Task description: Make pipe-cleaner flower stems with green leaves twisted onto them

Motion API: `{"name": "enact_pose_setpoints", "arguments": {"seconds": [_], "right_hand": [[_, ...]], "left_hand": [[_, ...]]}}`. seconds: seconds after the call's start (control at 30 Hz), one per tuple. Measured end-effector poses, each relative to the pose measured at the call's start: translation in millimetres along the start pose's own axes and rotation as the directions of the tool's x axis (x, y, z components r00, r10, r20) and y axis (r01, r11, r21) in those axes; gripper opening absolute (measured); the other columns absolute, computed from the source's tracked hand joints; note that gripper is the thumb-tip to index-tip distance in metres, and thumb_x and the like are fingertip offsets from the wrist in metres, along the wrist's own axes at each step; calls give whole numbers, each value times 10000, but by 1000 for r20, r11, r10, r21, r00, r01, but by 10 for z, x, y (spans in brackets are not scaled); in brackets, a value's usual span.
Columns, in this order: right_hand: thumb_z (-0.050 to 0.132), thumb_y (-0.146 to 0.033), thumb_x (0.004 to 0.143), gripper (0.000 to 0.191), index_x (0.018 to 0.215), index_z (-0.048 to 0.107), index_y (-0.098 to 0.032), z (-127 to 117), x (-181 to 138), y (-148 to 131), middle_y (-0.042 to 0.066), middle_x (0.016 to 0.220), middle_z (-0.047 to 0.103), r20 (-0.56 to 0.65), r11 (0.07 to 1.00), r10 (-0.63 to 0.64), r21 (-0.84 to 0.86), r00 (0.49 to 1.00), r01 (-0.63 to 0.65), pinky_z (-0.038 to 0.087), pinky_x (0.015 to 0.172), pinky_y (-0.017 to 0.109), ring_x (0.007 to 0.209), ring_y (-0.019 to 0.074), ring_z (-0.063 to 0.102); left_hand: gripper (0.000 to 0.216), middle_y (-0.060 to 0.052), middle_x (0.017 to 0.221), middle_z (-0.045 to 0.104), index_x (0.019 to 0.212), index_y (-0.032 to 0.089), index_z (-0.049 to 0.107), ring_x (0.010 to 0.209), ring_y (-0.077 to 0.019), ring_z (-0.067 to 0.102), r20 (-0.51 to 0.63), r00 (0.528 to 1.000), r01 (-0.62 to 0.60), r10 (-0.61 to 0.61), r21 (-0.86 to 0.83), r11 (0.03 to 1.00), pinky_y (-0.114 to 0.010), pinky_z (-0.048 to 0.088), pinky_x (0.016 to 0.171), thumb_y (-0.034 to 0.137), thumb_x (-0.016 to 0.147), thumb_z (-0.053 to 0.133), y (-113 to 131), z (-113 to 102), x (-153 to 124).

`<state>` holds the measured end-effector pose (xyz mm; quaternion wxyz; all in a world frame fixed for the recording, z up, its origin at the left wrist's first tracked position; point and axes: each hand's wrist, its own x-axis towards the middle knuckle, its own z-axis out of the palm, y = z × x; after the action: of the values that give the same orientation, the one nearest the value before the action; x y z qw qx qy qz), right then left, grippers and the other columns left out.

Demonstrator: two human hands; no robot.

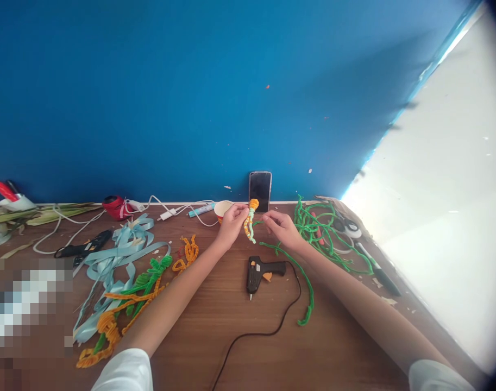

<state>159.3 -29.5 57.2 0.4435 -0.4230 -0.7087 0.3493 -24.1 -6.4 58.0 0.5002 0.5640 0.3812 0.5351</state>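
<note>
My left hand pinches a small pipe-cleaner flower, which has a coiled orange top and pale green and yellow twisted strands hanging below. To its right, my right hand has thumb and fingertips pressed together; a short green bit shows by them, but what they hold is too small to make out. Below both hands a black glue gun lies on its side, nozzle toward me. A long green pipe cleaner curves beside it on the table.
A phone leans on the blue wall behind a paper cup. Tangled green pipe cleaners lie right. Light blue ribbon, orange pipe cleaners and a second black tool lie left. The glue gun's cord runs toward me.
</note>
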Motion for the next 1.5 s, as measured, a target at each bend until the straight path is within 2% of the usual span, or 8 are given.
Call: {"name": "enact_pose_setpoints", "arguments": {"seconds": [0.23,0.5,0.8,0.93,1.1,1.2,1.37,1.5], "right_hand": [[459,-471,911,337,835,606,-177,-5,10,15,-17,610,556,68,1000,7,-12,998,-6,389,562,247,565,123,497],[460,-478,913,367,742,566,-170,41,15,3,-5,662,587,127,998,3,64,992,-11,428,603,249,591,115,522],[567,-485,843,327,883,591,-161,60,29,-99,1,710,606,72,984,62,162,995,-73,447,564,250,576,112,521],[596,-474,822,328,942,589,-169,64,35,-138,6,740,602,85,975,57,210,995,-74,449,551,249,595,118,531],[601,-478,823,319,907,552,-174,47,42,-149,1,714,608,139,971,62,220,988,-91,457,574,260,581,116,538],[579,-487,841,326,925,539,-175,36,36,-145,4,711,615,170,969,78,218,982,-114,463,593,263,597,120,553],[560,-499,854,337,944,537,-175,51,19,-115,8,724,612,179,971,82,206,981,-118,473,617,263,635,127,563],[551,-507,855,359,979,545,-171,71,21,-76,-1,710,599,188,969,89,209,978,-128,474,620,264,627,125,554]], "left_hand": [[258,-5,747,600,848,162,546,682,-115,561,-4,999,-38,38,90,995,-236,457,640,413,815,598,13,29,-31],[220,-6,836,583,872,157,561,798,-114,561,116,986,-132,117,128,983,-240,451,764,376,846,565,-1,60,-72],[226,-48,923,640,925,164,593,866,-143,600,140,981,-154,135,134,979,-279,473,816,375,857,550,34,58,-76],[212,-79,1023,642,899,164,621,948,-166,606,169,971,-199,171,164,966,-307,477,864,362,851,561,76,50,-75],[215,-84,1012,632,856,148,636,945,-172,602,195,961,-234,197,186,954,-307,479,850,355,841,578,94,42,-71],[223,-71,980,632,899,150,615,901,-162,603,178,969,-203,174,161,966,-300,482,830,362,837,587,93,51,-81],[226,-51,945,621,936,162,574,866,-151,600,74,982,-185,174,166,969,-282,481,806,367,843,578,96,73,-105],[216,-49,956,618,968,170,562,838,-142,597,82,980,-196,182,228,954,-270,477,778,356,858,551,113,83,-122]]}}
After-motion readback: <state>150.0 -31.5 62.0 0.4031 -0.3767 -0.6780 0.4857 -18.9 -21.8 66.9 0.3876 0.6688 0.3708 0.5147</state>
